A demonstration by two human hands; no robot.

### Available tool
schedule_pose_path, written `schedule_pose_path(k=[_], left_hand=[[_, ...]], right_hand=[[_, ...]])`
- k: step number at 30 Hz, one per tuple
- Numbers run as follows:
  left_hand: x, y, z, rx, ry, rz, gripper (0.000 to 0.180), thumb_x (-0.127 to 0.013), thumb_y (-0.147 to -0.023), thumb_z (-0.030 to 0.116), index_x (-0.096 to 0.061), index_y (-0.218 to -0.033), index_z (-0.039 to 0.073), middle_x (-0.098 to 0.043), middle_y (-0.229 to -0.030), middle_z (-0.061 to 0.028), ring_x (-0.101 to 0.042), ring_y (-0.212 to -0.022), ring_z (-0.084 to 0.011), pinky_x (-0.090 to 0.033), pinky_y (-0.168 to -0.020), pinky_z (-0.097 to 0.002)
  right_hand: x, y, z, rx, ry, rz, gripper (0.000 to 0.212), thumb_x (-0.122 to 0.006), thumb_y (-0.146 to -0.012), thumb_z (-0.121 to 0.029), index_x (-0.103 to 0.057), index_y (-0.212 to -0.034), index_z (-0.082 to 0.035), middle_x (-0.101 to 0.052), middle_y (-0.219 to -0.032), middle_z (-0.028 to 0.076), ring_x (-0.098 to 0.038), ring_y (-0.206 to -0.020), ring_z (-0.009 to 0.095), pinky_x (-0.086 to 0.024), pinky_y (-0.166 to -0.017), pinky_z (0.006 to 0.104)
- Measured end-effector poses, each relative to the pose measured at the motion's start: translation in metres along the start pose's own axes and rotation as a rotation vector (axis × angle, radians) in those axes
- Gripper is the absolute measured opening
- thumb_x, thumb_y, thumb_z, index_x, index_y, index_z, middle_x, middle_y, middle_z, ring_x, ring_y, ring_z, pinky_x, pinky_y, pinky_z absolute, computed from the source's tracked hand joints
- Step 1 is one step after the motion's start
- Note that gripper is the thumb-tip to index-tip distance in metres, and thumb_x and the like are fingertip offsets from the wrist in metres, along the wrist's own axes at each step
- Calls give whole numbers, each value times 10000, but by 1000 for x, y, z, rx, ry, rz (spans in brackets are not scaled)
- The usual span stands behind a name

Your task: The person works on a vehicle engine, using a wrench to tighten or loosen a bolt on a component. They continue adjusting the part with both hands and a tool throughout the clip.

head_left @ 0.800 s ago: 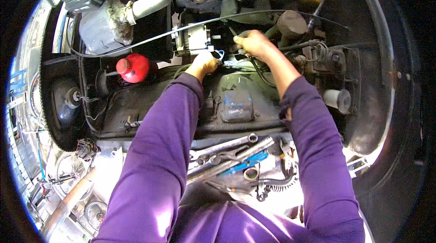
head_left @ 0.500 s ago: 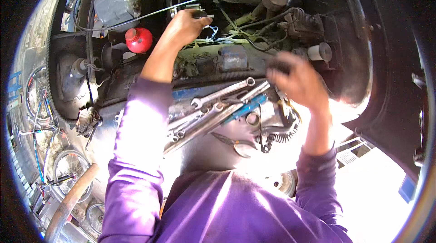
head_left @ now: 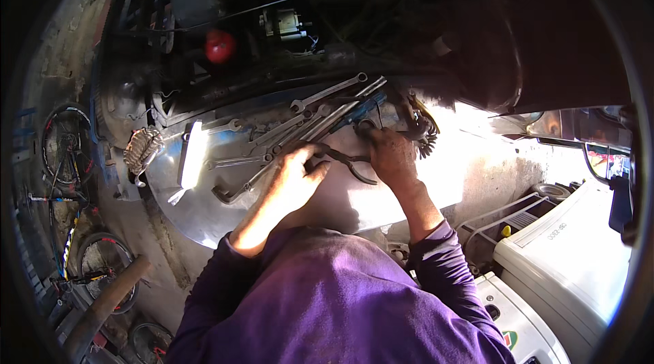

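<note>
My left hand (head_left: 296,173) is closed at the jaw end of dark-handled pliers (head_left: 349,160), which lie on the sunlit metal panel. On the other side of the handles, my right hand (head_left: 393,157) has its fingers curled down; what they hold, if anything, is hidden. A dark round piece (head_left: 366,127) shows right by its thumb. Just beyond both hands lies a pile of tools: a combination wrench (head_left: 330,93), a long metal bar (head_left: 340,113) and a blue-handled tool (head_left: 364,108). Coiled black cable (head_left: 427,138) sits beside my right hand.
The engine bay spreads ahead in shadow, with a red round container (head_left: 219,46) and a silver cylindrical part (head_left: 289,22). A bright lamp bar (head_left: 192,156) and a bundled brown coil (head_left: 143,148) lie at left. A bicycle (head_left: 109,268) stands lower left, a white casing (head_left: 565,248) lower right.
Both hands have come back from the engine bay to the tools on the panel. The view has tilted lower. A silver cylindrical part now shows where my left hand was.
</note>
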State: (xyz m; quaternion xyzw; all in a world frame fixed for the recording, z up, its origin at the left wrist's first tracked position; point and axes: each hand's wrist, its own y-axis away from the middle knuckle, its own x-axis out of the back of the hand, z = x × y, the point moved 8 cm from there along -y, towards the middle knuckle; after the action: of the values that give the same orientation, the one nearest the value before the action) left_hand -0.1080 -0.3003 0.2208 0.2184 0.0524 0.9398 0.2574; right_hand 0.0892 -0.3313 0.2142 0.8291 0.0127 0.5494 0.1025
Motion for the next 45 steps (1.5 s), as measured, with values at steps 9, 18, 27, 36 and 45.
schedule_pose_path(k=[9, 18, 27, 36, 45], left_hand=[[29, 20, 36, -26, 118, -50, 388, -706, -848, 41, -636, -1230, 35, -667, -1149, -39, -588, -989, -101, -496, -829, -275], [66, 54, 92, -397, 160, -109, 321, -654, -856, -10, -670, -1176, 9, -665, -1116, -79, -619, -939, -145, -496, -820, -272], [109, 99, 107, -563, -38, 98, 323, -748, -768, 42, -694, -1085, 13, -696, -1007, -124, -677, -894, -236, -536, -783, -314], [120, 114, 91, -437, 72, 139, 337, -757, -743, 20, -677, -1070, 20, -674, -1013, -84, -659, -885, -177, -538, -777, -291], [109, 111, 84, -461, 176, -112, 304, -689, -804, 64, -695, -1102, 1, -673, -1004, -91, -648, -919, -190, -511, -836, -314]], right_hand=[[31, 60, -54, -67, -1147, -134, 264, -699, -935, -245, -633, -1006, 1, -641, -921, 77, -612, -884, 139, -504, -792, 287], [35, 85, -111, 119, -1218, -130, 182, -661, -950, -155, -632, -1058, -11, -657, -912, 52, -619, -864, 122, -504, -778, 286], [26, 92, -146, 180, -1216, -85, 246, -645, -970, -259, -667, -1050, -28, -653, -791, 21, -569, -753, 94, -476, -706, 270], [28, 99, -174, 260, -1133, -114, 242, -630, -979, -267, -662, -1038, -34, -650, -863, 4, -537, -789, 79, -468, -725, 261], [18, 111, -177, 318, -1650, -321, 270, -648, -955, -171, -615, -1177, -22, -642, -1090, 89, -586, -964, 146, -479, -814, 284]])
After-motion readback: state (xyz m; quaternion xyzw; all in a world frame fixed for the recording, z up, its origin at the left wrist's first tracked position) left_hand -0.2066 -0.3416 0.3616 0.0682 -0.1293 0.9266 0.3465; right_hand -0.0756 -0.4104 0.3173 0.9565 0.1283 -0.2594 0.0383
